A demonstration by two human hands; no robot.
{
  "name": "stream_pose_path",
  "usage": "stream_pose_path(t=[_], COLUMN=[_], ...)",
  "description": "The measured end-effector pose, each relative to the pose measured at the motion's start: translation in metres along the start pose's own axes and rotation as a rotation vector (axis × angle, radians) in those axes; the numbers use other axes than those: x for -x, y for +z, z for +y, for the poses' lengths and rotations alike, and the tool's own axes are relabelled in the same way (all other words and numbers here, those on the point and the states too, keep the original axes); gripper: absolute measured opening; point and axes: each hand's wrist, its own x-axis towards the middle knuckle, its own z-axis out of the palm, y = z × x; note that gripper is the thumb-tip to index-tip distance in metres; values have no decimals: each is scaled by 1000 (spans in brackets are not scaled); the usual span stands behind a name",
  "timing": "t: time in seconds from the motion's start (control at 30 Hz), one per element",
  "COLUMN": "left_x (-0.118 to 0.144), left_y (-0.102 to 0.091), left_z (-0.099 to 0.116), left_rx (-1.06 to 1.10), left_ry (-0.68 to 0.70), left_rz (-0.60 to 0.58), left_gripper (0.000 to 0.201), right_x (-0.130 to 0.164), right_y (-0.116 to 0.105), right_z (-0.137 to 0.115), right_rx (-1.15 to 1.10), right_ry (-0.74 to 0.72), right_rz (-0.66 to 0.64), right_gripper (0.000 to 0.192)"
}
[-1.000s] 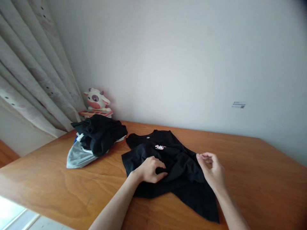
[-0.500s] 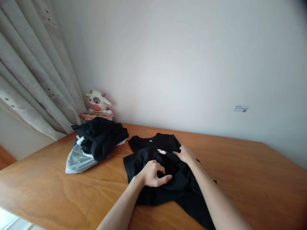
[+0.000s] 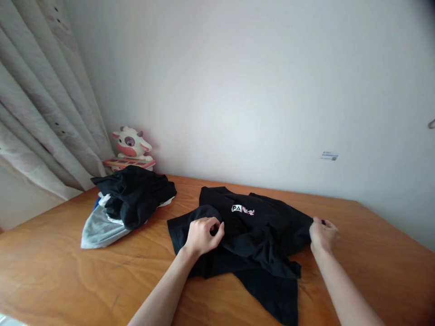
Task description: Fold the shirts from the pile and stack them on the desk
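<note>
A black T-shirt [image 3: 258,235] with a small white and pink chest print lies crumpled on the wooden table [image 3: 68,280]. My left hand [image 3: 203,234] pinches a fold of the shirt near its left sleeve. My right hand [image 3: 322,234] grips the shirt's right edge, pulled out to the right. The part between the hands is stretched wide, while the lower part stays bunched toward the table's front.
A pile of black, grey and white clothes [image 3: 125,203] sits at the left of the table. Behind it a cow-shaped toy [image 3: 131,145] stands against the wall. Curtains [image 3: 41,99] hang at the left. A small label [image 3: 329,156] is stuck on the wall.
My right hand went from the shirt's middle out to the right, drawing the fabric with it and exposing the chest print. My left hand shifted slightly up and closed on a fold.
</note>
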Motion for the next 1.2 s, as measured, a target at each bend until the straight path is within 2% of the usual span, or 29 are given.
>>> stream_pose_path(t=[0.07, 0.1, 0.17, 0.2, 0.27, 0.33, 0.4, 0.5, 0.57, 0.63, 0.7, 0.8, 0.93, 1.1, 1.2], left_x=[-1, -1, -1, -1, -1, -1, 0, -1, -2, -3, -3, -2, -4, -7, -11], left_y=[-3, -4, -7, -8, -11, -12, -13, -10, -8, -5, -2, 1, -2, -13, -11], left_z=[2, 3, 5, 6, 7, 8, 8, 6, 3, 0, -2, -2, 0, -2, 0], left_rx=[-4, -6, -15, -25, -49, -64, -77, -138, -157, -133, -91, -67, -218, -380, -399], left_ry=[-14, -21, -37, -51, -91, -153, -216, -274, -234, -100, 59, 139, -14, -315, -292], left_rz=[-62, -100, -182, -222, -292, -338, -355, -336, -281, -193, -126, -165, -210, -234, -245], left_gripper=[31, 30, 31, 33, 36, 40, 43, 38, 30, 26, 32, 38, 35, 49, 55], right_x=[12, 20, 36, 42, 50, 49, 41, 26, 21, 22, 32, 59, 98, 117, 116], right_y=[-3, -2, 5, 8, 15, 19, 20, 20, 20, 22, 25, 31, 35, 30, 27], right_z=[-3, -7, -17, -21, -23, -15, 0, 21, 21, 8, -13, -43, -57, -55, -54], right_rx=[152, 240, 429, 508, 626, 721, 762, 738, 758, 798, 771, 619, 629, 675, 669], right_ry=[-66, -142, -326, -366, -263, -78, -43, -219, -283, -290, -295, -263, -180, -308, -339], right_rz=[-5, -70, -316, -455, -665, -762, -792, -799, -783, -749, -739, -775, -799, -770, -751], right_gripper=[52, 50, 50, 53, 67, 82, 89, 85, 78, 67, 57, 60, 70, 63, 58])
